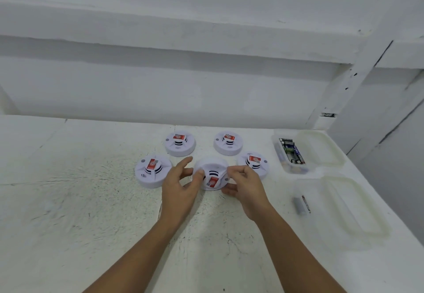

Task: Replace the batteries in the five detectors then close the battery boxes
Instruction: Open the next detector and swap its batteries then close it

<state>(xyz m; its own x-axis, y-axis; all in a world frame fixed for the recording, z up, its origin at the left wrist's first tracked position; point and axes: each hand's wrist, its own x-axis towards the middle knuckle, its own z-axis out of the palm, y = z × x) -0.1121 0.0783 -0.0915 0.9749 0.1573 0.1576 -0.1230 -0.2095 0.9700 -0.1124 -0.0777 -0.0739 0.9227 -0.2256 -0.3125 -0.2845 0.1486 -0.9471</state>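
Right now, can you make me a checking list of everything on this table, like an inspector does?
Surface: white table, scuffed and speckled.
Job's things: middle detector tilted up in both hands; left detector, right detector, back-left detector and back-right detector lie flat; far tub holds batteries; near tub holds a few.
Clutter: nothing seen.
Grippers: left hand holds the middle detector, thumb on top; right hand pinches its edge.
Cables: nothing seen.
Surroundings: white wall.

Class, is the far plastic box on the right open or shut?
Open: the far plastic box has its lid flat beside it, batteries exposed.
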